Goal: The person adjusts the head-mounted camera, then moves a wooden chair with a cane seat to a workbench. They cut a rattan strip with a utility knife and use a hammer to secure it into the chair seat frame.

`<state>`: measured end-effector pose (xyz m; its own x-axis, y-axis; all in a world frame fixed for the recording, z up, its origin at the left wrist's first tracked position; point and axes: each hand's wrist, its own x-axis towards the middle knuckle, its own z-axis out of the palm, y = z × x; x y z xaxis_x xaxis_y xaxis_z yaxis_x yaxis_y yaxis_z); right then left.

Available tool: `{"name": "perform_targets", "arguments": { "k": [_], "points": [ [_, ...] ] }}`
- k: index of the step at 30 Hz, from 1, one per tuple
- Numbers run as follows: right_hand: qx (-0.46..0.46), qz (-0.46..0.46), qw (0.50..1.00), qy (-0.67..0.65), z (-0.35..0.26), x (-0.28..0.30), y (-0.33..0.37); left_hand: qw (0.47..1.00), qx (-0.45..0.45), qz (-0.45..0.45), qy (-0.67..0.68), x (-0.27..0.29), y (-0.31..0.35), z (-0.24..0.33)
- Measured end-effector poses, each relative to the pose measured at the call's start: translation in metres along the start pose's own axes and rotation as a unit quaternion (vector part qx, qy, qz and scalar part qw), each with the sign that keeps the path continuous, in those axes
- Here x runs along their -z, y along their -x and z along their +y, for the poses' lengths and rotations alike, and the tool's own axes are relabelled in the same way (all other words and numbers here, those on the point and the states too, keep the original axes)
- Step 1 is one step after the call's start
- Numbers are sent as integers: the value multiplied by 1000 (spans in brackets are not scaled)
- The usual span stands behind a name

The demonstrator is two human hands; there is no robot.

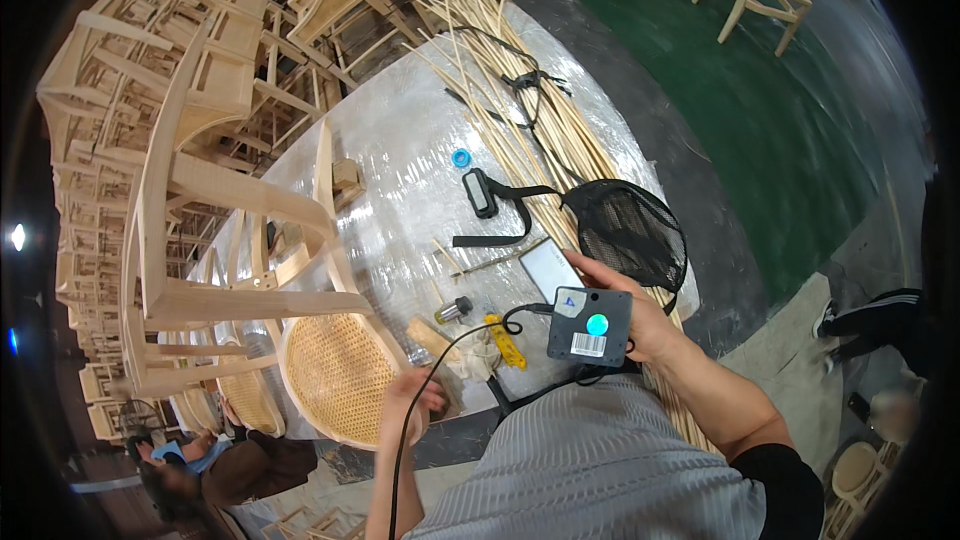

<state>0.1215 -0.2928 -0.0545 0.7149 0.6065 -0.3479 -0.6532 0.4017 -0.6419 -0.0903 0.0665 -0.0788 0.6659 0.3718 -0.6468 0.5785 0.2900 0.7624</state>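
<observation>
My right hand [645, 318] is closed round a flat, phone-like device [550, 272] with a pale screen. A square black box [590, 328] with a round turquoise sticker and a plugged-in black cable [436, 372] covers part of that hand. Whether the hand also grips the box, I cannot tell. Slightly blurred, my left hand [415, 402] hangs at the table's near edge with loosely curled fingers apart and nothing visible in them. Beside it stands a wooden chair frame with a round woven cane seat [340, 380]. A yellow-handled tool [506, 342] lies between the hands.
The plastic-wrapped table [400, 130] carries a tied bundle of cane strips [540, 110], a black mesh bag [630, 232], a strapped black device [479, 193], a blue ring [461, 158] and a small cylindrical tool [453, 310]. Stacked chair frames [230, 60] crowd the left. Another person [250, 470] is at lower left.
</observation>
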Motion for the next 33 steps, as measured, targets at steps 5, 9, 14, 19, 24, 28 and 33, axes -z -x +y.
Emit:
{"name": "perform_targets", "arguments": {
  "k": [5,9,14,19,24,28,33],
  "points": [
    [25,-62,997,-22,-1,-11,-15,938,-10,-318,-137,-116,-1,-42],
    [3,-54,997,-45,13,-35,-17,877,-5,-391,281,-181,-35,2],
    [15,-33,993,109,42,-38,-7,835,31,-366,409,-189,-34,11],
    [112,-16,894,434,43,-39,5,827,69,-317,459,-185,-21,8],
    [244,73,786,563,-4,-67,32,803,63,-354,476,-175,-15,2],
    [308,-26,660,685,-19,-107,41,842,74,-293,447,-171,-13,3],
    [147,-110,563,806,-11,-135,30,910,73,-191,361,-173,-3,8]
  ]
}}
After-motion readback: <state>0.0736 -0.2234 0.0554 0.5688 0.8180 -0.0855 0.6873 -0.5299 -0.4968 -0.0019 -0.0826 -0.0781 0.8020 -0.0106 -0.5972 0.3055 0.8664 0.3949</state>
